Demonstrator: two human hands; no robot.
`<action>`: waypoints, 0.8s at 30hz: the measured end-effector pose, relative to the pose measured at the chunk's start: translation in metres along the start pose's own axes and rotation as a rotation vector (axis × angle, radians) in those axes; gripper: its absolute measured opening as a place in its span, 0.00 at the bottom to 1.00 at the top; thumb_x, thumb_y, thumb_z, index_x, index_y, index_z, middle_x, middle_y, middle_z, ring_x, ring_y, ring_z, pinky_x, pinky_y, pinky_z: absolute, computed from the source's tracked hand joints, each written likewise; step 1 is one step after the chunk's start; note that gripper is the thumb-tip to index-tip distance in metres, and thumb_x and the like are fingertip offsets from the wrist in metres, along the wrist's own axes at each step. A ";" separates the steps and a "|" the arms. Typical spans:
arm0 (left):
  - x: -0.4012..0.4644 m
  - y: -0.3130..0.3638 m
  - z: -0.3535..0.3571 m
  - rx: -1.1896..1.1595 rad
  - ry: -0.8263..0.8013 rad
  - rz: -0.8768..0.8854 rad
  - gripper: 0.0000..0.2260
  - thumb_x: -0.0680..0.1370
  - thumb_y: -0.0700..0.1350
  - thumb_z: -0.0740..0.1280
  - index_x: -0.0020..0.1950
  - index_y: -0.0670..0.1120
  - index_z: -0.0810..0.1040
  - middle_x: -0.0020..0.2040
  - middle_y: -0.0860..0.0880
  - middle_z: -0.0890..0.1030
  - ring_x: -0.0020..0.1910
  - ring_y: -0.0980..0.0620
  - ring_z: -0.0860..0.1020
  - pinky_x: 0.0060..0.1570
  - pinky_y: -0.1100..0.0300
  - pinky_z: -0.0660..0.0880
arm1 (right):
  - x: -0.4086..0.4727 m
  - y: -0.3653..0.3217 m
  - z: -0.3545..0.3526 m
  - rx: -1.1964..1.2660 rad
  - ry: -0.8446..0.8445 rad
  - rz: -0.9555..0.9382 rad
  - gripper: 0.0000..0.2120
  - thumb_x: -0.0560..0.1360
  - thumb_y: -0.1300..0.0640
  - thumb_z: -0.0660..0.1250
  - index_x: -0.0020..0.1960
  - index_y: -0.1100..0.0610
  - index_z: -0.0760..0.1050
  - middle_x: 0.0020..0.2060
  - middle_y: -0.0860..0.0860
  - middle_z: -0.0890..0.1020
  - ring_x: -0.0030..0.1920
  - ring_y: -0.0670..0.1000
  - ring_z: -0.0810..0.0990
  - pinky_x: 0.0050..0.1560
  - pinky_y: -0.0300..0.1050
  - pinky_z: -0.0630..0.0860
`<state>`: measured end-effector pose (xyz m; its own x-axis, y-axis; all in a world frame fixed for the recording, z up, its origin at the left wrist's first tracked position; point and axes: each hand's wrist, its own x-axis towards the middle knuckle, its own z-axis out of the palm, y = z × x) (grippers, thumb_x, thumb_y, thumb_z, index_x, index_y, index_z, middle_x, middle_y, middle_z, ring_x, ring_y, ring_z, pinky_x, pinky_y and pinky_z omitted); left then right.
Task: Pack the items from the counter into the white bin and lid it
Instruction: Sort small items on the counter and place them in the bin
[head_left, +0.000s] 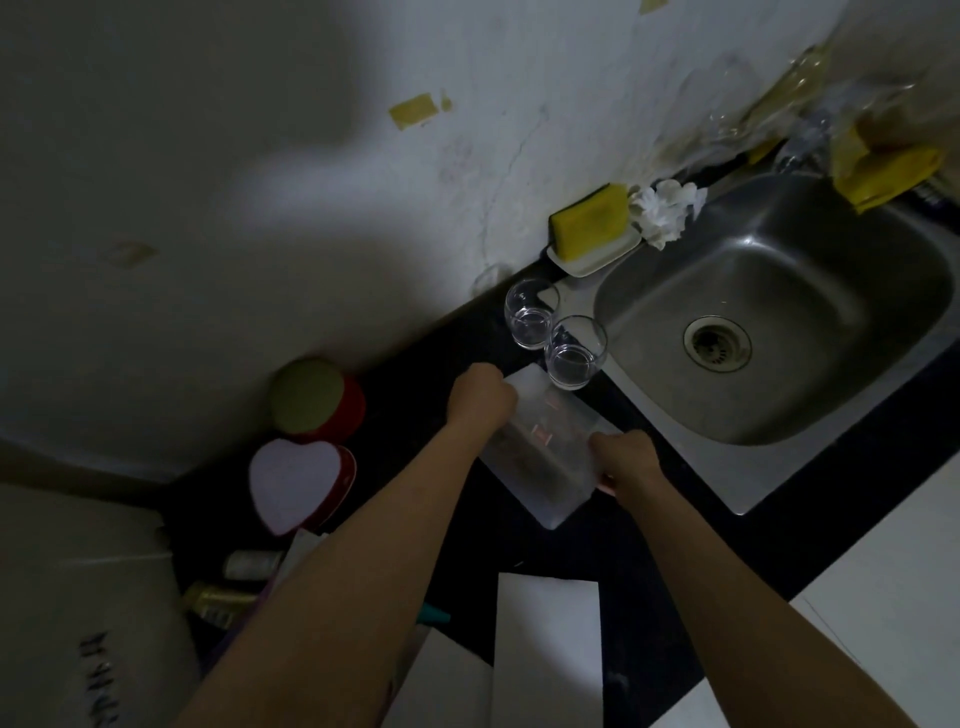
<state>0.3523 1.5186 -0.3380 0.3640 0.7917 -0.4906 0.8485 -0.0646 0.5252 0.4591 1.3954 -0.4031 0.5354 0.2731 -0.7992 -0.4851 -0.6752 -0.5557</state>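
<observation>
A dark, glossy black desk (415, 374) runs diagonally along a pale, scuffed wall (363, 182) that carries patches of yellowish tape; the room is dim, with the light falling mostly on the sink end. A stainless steel sink (810, 291) with a round drain is set into the desk at the right, and a yellow sponge (589, 221) stands in a white tray against the wall beside a crumpled white cloth (667, 208).

The translucent white rectangular bin (545, 452) sits on the desk just left of the sink, its frosted lid on top, with faint red marks showing through. The left hand (480, 397) grips the far left corner of the bin, fingers curled over the edge. The right hand (626, 462) holds the near right edge, fingers wrapped around it and hidden from view under the rim.

Two clear stemless glasses stand just beyond the bin: one (530, 317) nearer the wall, the other (574, 351) touching or almost touching the bin's far corner. To the left, near the wall, rests a round red tin with a green lid (314, 397), and in front of it a red heart-shaped tin with a pale lid (296, 480). Small bottles (223, 597) lie at the lower left, partly hidden by the left forearm. A white rectangular sheet (548, 649) lies at the near edge.
</observation>
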 end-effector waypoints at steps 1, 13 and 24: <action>-0.001 0.001 -0.001 0.003 0.001 -0.012 0.08 0.73 0.36 0.60 0.34 0.39 0.73 0.34 0.43 0.73 0.43 0.42 0.77 0.40 0.59 0.69 | -0.003 0.000 0.000 -0.013 -0.006 0.008 0.18 0.73 0.64 0.63 0.62 0.70 0.69 0.57 0.67 0.75 0.53 0.63 0.78 0.40 0.49 0.76; -0.025 -0.025 -0.028 0.009 0.029 -0.101 0.15 0.75 0.39 0.62 0.58 0.31 0.74 0.57 0.33 0.77 0.55 0.38 0.77 0.52 0.52 0.75 | -0.042 -0.002 0.008 0.007 -0.174 -0.057 0.07 0.73 0.67 0.61 0.50 0.64 0.74 0.51 0.62 0.77 0.48 0.57 0.78 0.32 0.42 0.75; -0.100 -0.065 -0.123 -0.115 0.353 -0.054 0.21 0.75 0.46 0.66 0.64 0.36 0.68 0.61 0.37 0.75 0.60 0.39 0.75 0.59 0.50 0.73 | -0.141 -0.043 0.065 0.083 -0.230 -0.564 0.11 0.72 0.65 0.64 0.54 0.63 0.74 0.48 0.58 0.77 0.49 0.56 0.77 0.54 0.55 0.76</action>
<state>0.2135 1.5177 -0.2376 0.1478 0.9540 -0.2608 0.8069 0.0361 0.5895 0.3598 1.4303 -0.2812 0.5668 0.7198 -0.4007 -0.2275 -0.3307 -0.9159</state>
